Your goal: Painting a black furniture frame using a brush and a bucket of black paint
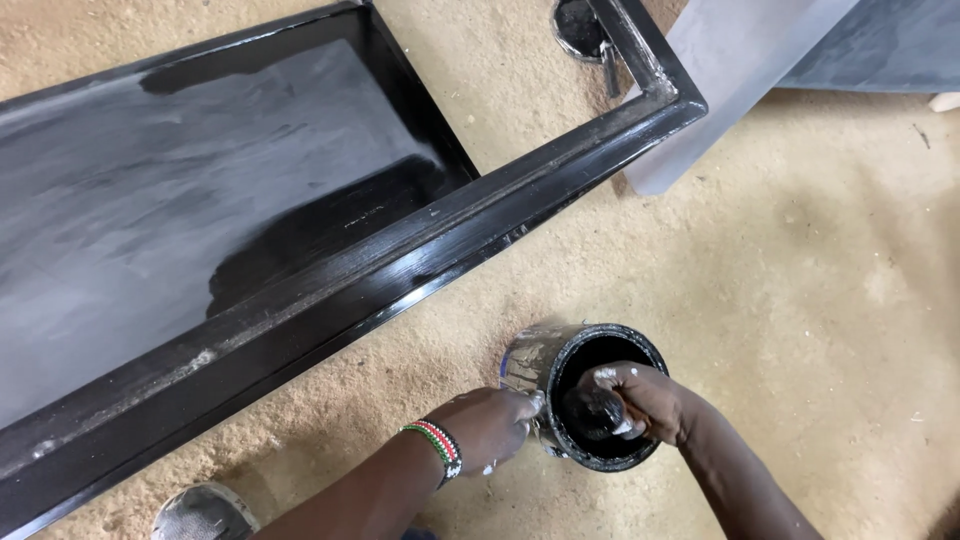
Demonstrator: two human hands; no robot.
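Note:
A metal paint can (585, 355) with black paint inside stands on the sawdust floor, tilted toward me. My left hand (490, 425), with a beaded bracelet at the wrist, grips the can's outer wall at its left side. My right hand (640, 400) reaches into the can's mouth and is closed on a brush handle (600, 412) smeared with black paint; the bristles are hidden inside the can.
A long black-painted wooden frame (400, 270) with a dark panel (180, 200) lies to the upper left. A grey board (730, 70) lies at the upper right. A second small can (580, 28) sits beyond the frame's corner. A shoe toe (200, 512) shows at the bottom.

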